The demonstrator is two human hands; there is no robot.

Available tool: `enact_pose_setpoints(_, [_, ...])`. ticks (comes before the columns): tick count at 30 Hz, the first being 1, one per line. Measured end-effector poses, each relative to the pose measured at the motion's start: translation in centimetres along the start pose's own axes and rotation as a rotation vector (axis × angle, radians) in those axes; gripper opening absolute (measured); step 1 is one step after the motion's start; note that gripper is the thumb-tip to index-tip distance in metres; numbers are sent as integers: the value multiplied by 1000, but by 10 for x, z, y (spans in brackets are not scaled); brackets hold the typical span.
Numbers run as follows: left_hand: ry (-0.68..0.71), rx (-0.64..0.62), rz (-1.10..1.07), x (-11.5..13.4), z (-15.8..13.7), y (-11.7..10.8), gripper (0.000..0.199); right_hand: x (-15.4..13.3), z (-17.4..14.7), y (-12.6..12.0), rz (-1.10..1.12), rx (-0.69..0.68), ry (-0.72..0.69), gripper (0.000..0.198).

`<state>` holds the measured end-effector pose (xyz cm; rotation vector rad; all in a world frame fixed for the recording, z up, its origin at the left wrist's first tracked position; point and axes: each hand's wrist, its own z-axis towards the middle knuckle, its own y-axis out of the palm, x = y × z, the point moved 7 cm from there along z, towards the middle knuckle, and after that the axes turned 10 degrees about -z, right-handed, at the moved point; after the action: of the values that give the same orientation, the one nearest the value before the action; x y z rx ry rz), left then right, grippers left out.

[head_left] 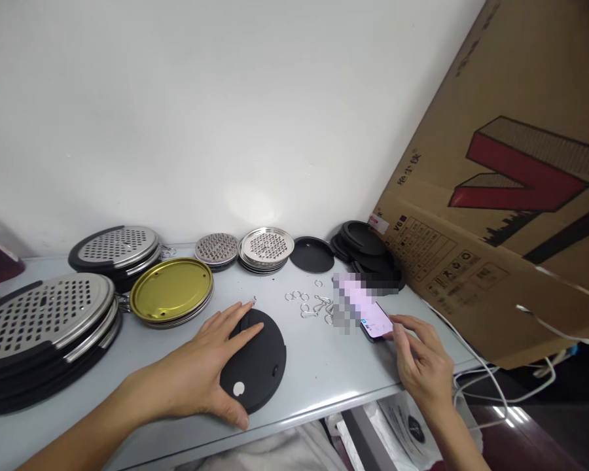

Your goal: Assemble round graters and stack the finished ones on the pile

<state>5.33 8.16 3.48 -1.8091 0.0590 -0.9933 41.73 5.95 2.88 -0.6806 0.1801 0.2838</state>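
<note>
My left hand [203, 363] lies over the left side of a round black disc [258, 366], its fingers spread and the thumb at the disc's near edge. The disc lies flat and carries a small white round spot; part of it is under my hand. At the right, my right hand [425, 360] pinches the lower end of a smartphone [375, 318] with a lit, pinkish screen. The phone's far end is blurred out. Between disc and phone lie several small metal rings [297, 296] and wire clips [321, 304].
Stacks of perforated metal discs with black rims [44, 320] stand at the left, beside a gold-coloured round lid [171, 291]. Grater discs [266, 247] and black round covers [363, 245] line the wall. A large cardboard box [471, 261] leans at the right, with white cables [491, 373] below.
</note>
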Motion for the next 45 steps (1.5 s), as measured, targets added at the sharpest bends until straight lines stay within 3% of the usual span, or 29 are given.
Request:
enact_pose_setpoints(8, [-4,6,-23,2,1,-2,114,-9,3,1,39,-52,-95,25])
enact_pose_setpoints(20, [-18,-7,-5,0,1,0,114,-4,1,0,35,-27,-47,24])
enact_pose_setpoints(24, [-16,-1,-11,0,1,-1,114,8,1,8,-105,-24,-7,28])
enact_pose_setpoints(29, [-3,7,-20,1,0,-1,114,21,1,29,-310,-155,-4,43])
enact_pose_setpoints(42, [-3,14,-39,0,0,-1,114,18,2,29,-344,-174,16,47])
enact_pose_setpoints(45, [2,17,-43,0,0,-1,114,23,3,34,-284,-242,48,46])
